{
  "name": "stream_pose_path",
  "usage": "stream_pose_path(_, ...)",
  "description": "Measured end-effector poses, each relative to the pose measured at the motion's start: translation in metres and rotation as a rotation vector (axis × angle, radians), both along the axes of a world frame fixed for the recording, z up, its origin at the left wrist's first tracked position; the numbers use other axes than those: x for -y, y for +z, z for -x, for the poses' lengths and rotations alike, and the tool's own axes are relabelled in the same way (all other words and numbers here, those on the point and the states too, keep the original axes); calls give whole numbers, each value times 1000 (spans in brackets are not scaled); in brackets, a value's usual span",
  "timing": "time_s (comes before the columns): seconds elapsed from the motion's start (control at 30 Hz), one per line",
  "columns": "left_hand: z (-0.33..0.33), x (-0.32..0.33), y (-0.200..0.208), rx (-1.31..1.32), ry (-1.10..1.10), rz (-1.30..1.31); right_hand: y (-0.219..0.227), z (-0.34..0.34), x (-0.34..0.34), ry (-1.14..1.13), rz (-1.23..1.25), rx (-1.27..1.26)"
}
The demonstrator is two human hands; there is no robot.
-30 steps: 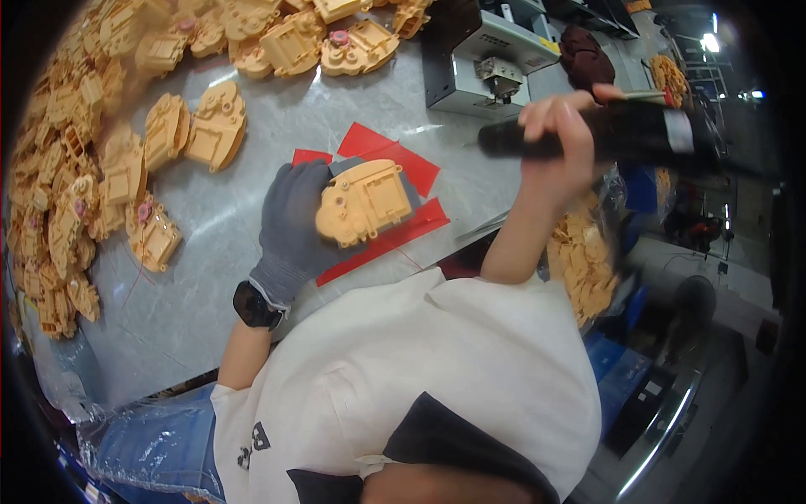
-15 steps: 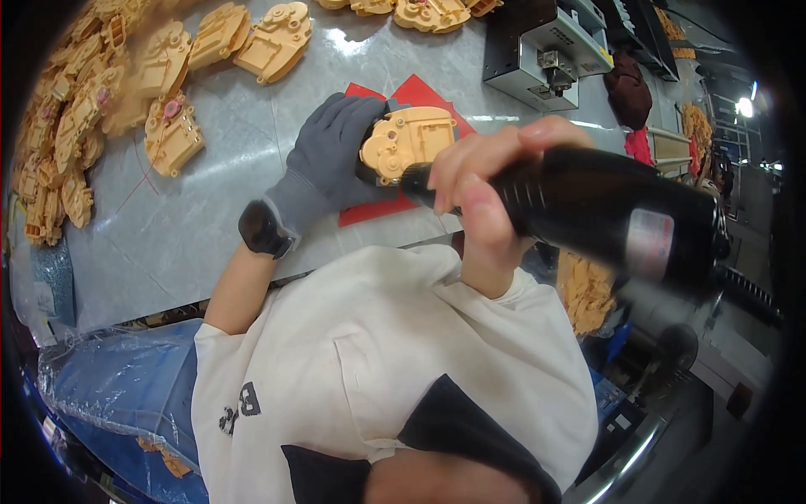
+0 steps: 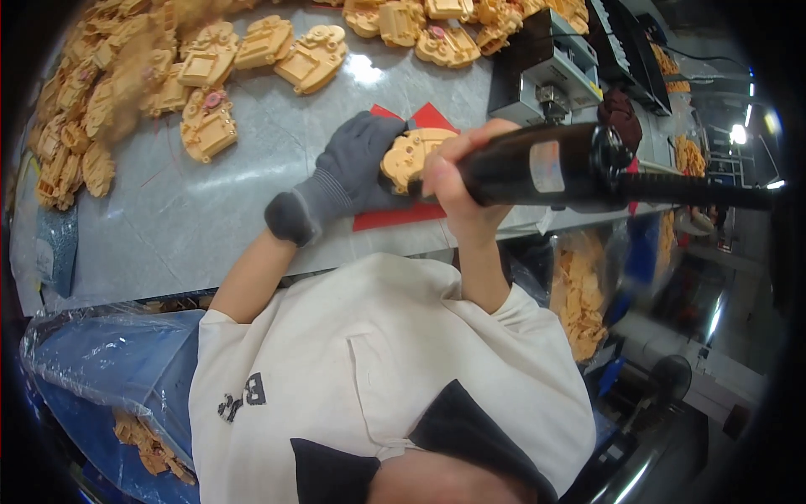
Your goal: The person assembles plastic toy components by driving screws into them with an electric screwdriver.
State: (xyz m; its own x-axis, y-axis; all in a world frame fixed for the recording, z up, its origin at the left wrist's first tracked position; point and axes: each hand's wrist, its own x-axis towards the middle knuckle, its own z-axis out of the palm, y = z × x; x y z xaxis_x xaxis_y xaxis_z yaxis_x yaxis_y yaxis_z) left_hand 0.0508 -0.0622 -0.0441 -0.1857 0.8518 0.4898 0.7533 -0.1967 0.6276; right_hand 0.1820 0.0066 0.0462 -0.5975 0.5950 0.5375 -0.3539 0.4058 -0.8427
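On the table (image 3: 168, 244), over red sheets (image 3: 386, 220), your gloved left hand (image 3: 359, 161) holds a yellow casing (image 3: 407, 157); your right hand (image 3: 464, 170) grips a black power tool (image 3: 579, 164) at it, seemingly mid-job; whether the piled casings (image 3: 101, 101) are done is unclear.

Glossy black plastic tool (image 3: 579, 164), matt knit glove (image 3: 357, 160), smooth tabletop (image 3: 277, 181)

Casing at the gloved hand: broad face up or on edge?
Broad face up: the tan casing shows round bosses toward the camera, beside the gloved left hand. The right hand, holding a black tool, partly covers it.
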Motion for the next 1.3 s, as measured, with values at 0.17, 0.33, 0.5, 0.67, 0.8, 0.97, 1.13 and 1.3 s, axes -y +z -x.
stream_pose_path(0.17, 5, 4, 4, 30, -11, -70, 4, 4, 4, 31, 139, -27)
stream_pose_path(0.33, 11, 6, 23, 107, -47, 102, 11, -11, -14, -27, 314, -150)
stream_pose_path(0.5, 20, 9, 20, 42, -147, 115, 71, -53, -40, -252, 272, -348)
stream_pose_path(0.67, 11, 2, 7, 108, -152, 55, 102, -63, -71, -372, 197, -290)
stream_pose_path(0.8, 25, 2, 21, 213, -224, 150, 101, -44, -59, -493, 229, -315)
stream_pose_path(0.97, 32, -9, 27, 294, -246, 168, 88, -36, -97, -447, 411, -152)
stream_pose_path(1.13, 25, 0, 26, 140, -190, 124, 93, -14, -118, -566, 226, -226)
stream_pose_path(1.3, 8, -6, 11, 37, -196, 127, 68, -40, -170, -702, 88, -346)
